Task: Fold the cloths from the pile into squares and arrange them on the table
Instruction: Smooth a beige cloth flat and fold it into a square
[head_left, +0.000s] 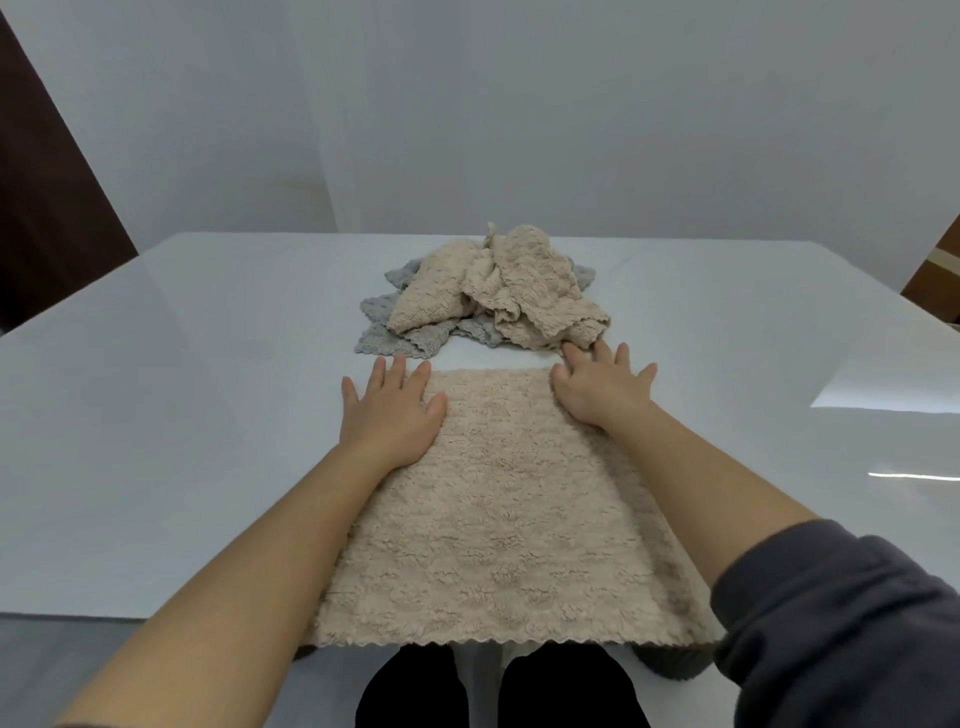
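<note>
A beige fluffy cloth (498, 509) lies spread flat on the white table (182, 415), reaching from its front edge toward the middle. My left hand (392, 410) presses flat on the cloth's far left corner, fingers straight. On the far right corner rests my right hand (597, 387), fingers spread, with the fingertips near the pile. The pile (483, 296) of crumpled beige and grey cloths sits just beyond, at the table's centre.
A grey cloth edge (675, 662) shows under the beige cloth's near right corner, at the table's front edge. White walls stand behind the table. Dark brown panels flank the far left and right.
</note>
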